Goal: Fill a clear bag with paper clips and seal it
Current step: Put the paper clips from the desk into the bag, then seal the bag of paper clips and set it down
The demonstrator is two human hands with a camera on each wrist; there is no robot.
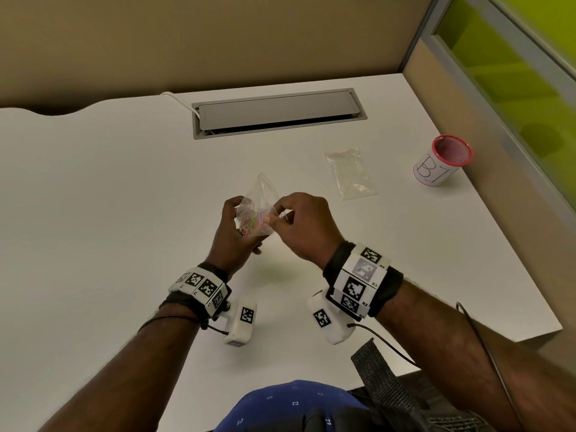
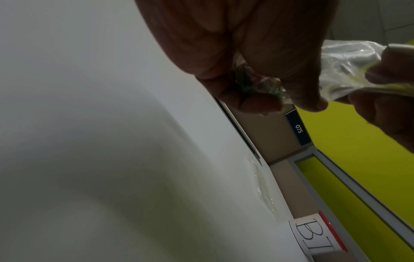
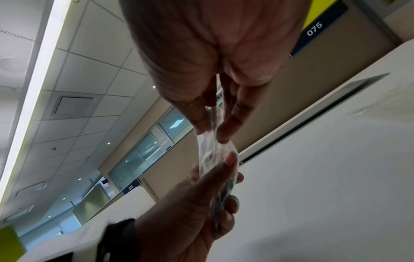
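A small clear bag (image 1: 260, 201) with several coloured paper clips (image 1: 249, 221) inside is held above the white desk (image 1: 124, 198). My left hand (image 1: 232, 226) grips its lower part around the clips (image 2: 257, 83), fingers curled. My right hand (image 1: 299, 219) pinches the bag's upper edge (image 3: 211, 127) between thumb and fingers. In the left wrist view the bag (image 2: 349, 70) stretches toward the right hand's fingers (image 2: 389, 70). In the right wrist view the left hand (image 3: 201, 203) wraps the bag's bottom. Whether the bag's mouth is sealed cannot be made out.
A stack of spare clear bags (image 1: 350, 173) lies flat on the desk to the right. A red mesh cup (image 1: 442, 159) with a paper label stands near the right edge. A grey cable hatch (image 1: 277, 112) sits at the back, against the partition wall.
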